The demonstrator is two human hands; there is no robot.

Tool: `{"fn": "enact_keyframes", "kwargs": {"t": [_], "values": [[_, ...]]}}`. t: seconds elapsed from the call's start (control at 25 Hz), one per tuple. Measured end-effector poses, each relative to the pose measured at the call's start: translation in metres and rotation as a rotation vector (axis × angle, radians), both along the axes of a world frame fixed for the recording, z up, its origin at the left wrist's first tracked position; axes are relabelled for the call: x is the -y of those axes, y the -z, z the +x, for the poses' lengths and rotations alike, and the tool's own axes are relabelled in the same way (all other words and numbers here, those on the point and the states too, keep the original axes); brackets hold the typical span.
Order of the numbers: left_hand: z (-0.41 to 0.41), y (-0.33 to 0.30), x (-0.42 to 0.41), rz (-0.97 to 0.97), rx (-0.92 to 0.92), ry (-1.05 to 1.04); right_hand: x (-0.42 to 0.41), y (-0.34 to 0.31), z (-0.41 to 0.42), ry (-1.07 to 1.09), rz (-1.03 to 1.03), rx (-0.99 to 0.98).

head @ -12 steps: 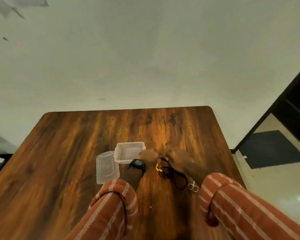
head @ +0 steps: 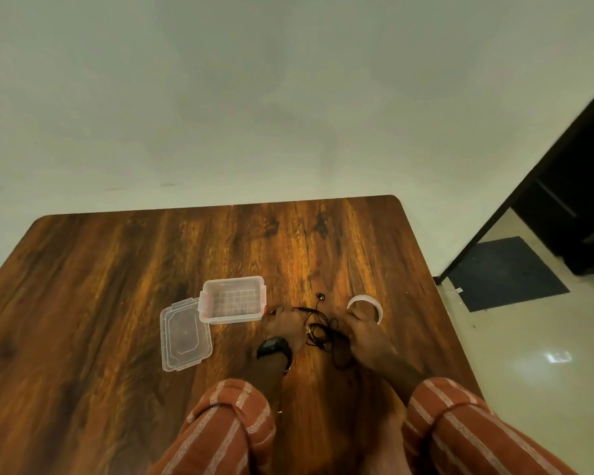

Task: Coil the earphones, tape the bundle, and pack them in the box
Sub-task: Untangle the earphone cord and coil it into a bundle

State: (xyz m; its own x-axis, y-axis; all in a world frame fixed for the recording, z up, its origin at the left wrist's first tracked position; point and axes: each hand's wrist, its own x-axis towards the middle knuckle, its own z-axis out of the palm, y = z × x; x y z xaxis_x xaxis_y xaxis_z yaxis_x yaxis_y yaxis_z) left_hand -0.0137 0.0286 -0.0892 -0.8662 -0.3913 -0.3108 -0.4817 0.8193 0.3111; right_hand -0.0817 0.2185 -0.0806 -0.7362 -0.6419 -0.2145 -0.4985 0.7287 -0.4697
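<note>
Black earphones [head: 318,329] with yellow accents lie in a loose tangle on the wooden table [head: 117,286], between my two hands. My left hand [head: 287,325], with a black watch on the wrist, grips the cable near its plug end. My right hand [head: 366,332] pinches another part of the cable. One earbud [head: 320,296] lies just beyond the tangle. A roll of clear tape [head: 365,306] sits right behind my right hand. The clear plastic box [head: 234,299] stands open to the left of my left hand.
The box's clear lid [head: 184,334] lies flat to the left of the box. The table's right edge runs close to my right arm, with tiled floor and a dark mat [head: 504,272] beyond. A pale wall rises behind the table's far edge.
My hands have drawn apart, stretching the cable between them. The view has shifted, so the tape roll now shows and the small scissors near my right arm no longer do.
</note>
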Motion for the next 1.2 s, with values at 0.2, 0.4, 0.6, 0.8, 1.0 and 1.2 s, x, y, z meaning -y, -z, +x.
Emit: {"fn": "enact_keyframes", "kwargs": {"t": [0.2, 0.4, 0.6, 0.8, 1.0, 1.2], "values": [[-0.010, -0.043, 0.016, 0.399, -0.194, -0.211, -0.011, -0.004, 0.016, 0.054, 0.122, -0.100], [-0.014, -0.130, 0.032, 0.848, -0.476, -0.346, 0.024, -0.020, 0.044, 0.304, -0.321, 0.178], [-0.008, -0.237, 0.084, 0.558, -0.709, -0.502, 0.042, -0.158, 0.007, 0.574, -0.998, 0.476], [0.000, -0.323, 0.093, 0.280, -0.807, -0.300, 0.066, -0.346, -0.040, -0.061, -0.892, 0.450], [-0.009, -0.418, 0.045, 0.806, -0.923, 0.113, 0.099, -0.464, -0.059, -0.311, -0.593, 0.277], [0.018, -0.454, 0.087, 0.546, -0.839, 0.139, 0.050, -0.512, -0.091, -0.451, -0.230, 0.257]]}}
